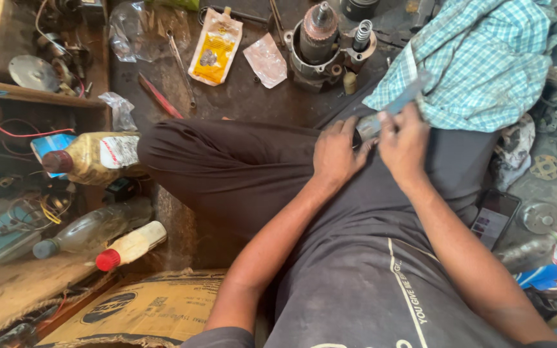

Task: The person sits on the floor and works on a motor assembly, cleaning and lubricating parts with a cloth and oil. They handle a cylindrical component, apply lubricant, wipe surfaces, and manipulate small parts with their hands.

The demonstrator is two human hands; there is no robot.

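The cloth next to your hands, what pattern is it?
The cloth is checked, turquoise and white. The head view shows it best.

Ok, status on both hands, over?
Left hand and right hand together on small grey metal part over lap. Blue checked cloth alongside, nothing blocking.

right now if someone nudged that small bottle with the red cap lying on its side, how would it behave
The small bottle with the red cap lies on its side and looks round, so it would probably roll rather than slide. It seems to be thin plastic, likely light. The grimy floor suggests that it may be slippery.
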